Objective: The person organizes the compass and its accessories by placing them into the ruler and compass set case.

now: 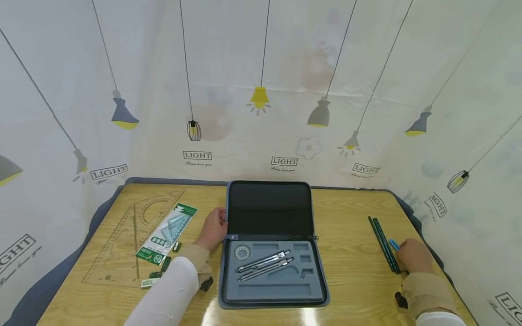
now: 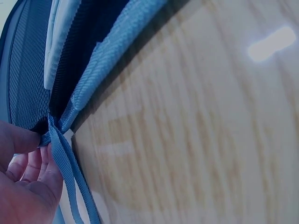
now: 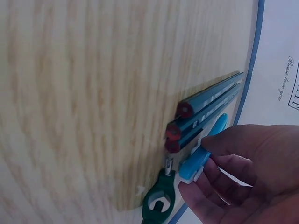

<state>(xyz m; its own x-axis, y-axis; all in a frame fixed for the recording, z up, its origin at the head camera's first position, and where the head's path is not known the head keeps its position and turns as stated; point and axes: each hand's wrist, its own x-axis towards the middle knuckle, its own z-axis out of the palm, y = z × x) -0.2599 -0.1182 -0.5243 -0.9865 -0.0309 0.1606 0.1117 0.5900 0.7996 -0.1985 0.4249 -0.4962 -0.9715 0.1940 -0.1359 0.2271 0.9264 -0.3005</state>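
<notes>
A zip case lies unfolded in the middle of the table, its black lid raised at the back. Two metal drawing compasses and a round white disc sit in its grey moulded tray. At the case's left side, near the hinge, my left hand pinches the blue fabric edge between thumb and fingers. Over on the right, my right hand grips a slim light-blue plastic tool with a white underside. Dark green pencils lie just beside it, tips hidden in the right wrist view.
Left of the case are a clear set square, a green-and-white ruler packet and several small green pieces. A green tool with a metal tip lies near the pencils. A printed curtain stands behind the table.
</notes>
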